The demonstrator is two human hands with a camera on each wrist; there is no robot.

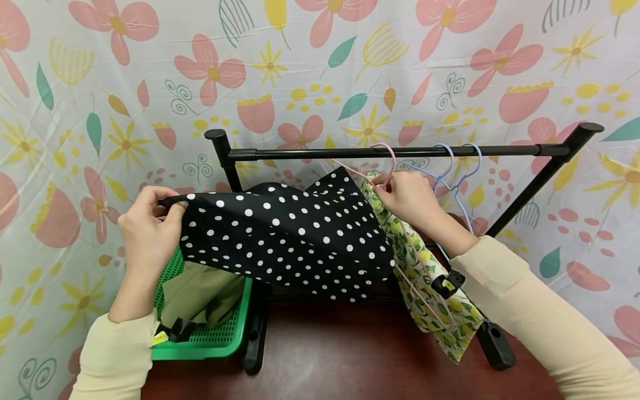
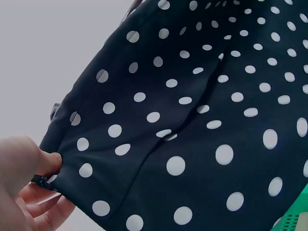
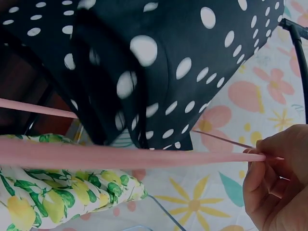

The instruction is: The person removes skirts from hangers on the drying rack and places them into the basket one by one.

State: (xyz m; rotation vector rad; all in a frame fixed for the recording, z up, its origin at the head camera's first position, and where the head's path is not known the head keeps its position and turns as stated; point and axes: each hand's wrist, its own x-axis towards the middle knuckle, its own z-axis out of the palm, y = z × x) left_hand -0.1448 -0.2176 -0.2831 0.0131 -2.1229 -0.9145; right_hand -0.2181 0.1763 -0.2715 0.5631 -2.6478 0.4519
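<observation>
A black garment with white polka dots (image 1: 285,233) is stretched across the middle of the head view. My left hand (image 1: 150,239) pinches its upper left corner between thumb and fingers; the left wrist view shows the thumb (image 2: 48,162) pressing on the fabric edge. My right hand (image 1: 412,194) pinches a pink hanger (image 1: 392,153) just below its hook, which is at the rail. In the right wrist view, the pink hanger's bar (image 3: 106,155) crosses in front of the dotted cloth. Part of the hanger is hidden by the garment.
On the black rack rail (image 1: 310,154) hang blue hangers (image 1: 477,161), right of the pink one. A lemon-print garment (image 1: 457,311) hangs behind the right forearm. At left below, a green basket (image 1: 220,350) holds an olive garment (image 1: 200,291). A flowered curtain (image 1: 320,72) stands behind.
</observation>
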